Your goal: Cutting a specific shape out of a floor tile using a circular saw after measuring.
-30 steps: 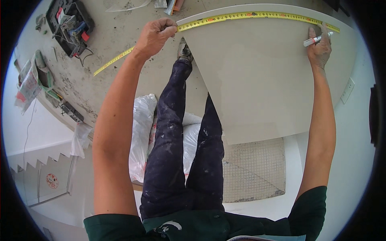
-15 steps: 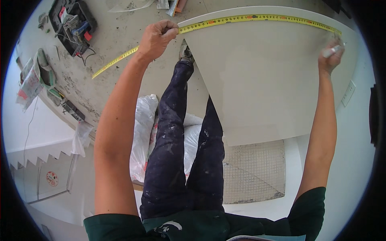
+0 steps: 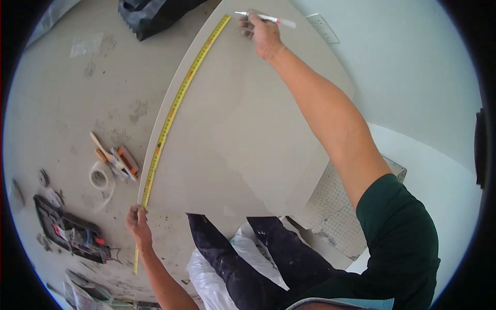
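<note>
A large pale tile point(image 3: 248, 119) lies before me, its far left edge curved by the lens. Along that edge runs a yellow tape measure blade point(image 3: 178, 95). My left hand point(image 3: 137, 223) pinches the blade at the tile's near left corner, and the rest of the blade hangs past it over the floor. In my right hand point(image 3: 264, 35) is a white marker pen point(image 3: 268, 18), its tip pointing toward the blade's far end. That hand is above the tile, a little to the right of the tape, and does not touch it.
Left of the tile, a roll of masking tape point(image 3: 102, 175) and a wooden-handled brush point(image 3: 103, 147) lie on the floor. An open tool case point(image 3: 70, 230) is nearer. White bags point(image 3: 212, 281) stand by my legs. A wall with a socket point(image 3: 322, 27) rises right.
The view has turned, so the tape now runs up the left side. My right hand has come away from the tape's end, with the marker held out; my left still pinches the blade.
</note>
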The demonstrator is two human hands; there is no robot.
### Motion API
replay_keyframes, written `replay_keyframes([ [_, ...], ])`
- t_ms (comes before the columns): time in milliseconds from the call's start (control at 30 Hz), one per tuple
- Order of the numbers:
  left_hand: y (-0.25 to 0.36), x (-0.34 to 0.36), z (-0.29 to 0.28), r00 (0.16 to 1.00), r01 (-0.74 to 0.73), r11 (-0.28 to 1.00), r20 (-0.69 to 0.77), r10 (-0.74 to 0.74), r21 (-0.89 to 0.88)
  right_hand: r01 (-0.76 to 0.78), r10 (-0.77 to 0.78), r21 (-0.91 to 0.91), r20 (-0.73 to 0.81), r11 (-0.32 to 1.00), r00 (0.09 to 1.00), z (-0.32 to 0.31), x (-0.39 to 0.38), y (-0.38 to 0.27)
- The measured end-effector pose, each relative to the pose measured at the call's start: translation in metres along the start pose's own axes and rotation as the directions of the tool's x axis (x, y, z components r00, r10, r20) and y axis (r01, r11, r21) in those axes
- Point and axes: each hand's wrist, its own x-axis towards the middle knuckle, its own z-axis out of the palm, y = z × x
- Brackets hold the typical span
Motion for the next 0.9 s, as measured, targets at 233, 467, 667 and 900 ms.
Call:
replay_keyframes([
  [233, -0.015, -0.001, -0.006, 1.000, 0.011, 0.999, 0.004, -0.010, -0.042, -0.034, 0.039, -0.116, 0.039, 0.993, 0.998, 0.009, 0.006, 0.003],
  [467, -0.013, -0.004, -0.005, 1.000, 0.009, 0.998, -0.013, -0.010, -0.069, -0.020, 0.042, -0.265, 0.078, 0.964, 0.996, 0.013, 0.020, 0.001],
  [667, -0.014, -0.004, -0.005, 1.000, 0.016, 0.998, -0.017, -0.017, -0.053, 0.000, 0.020, -0.265, 0.072, 0.964, 0.997, 0.014, 0.020, 0.003],
  [900, -0.012, -0.009, -0.004, 1.000, 0.003, 0.992, -0.006, -0.004, -0.125, -0.002, 0.042, -0.330, 0.114, 0.944, 0.993, 0.016, 0.022, -0.005],
])
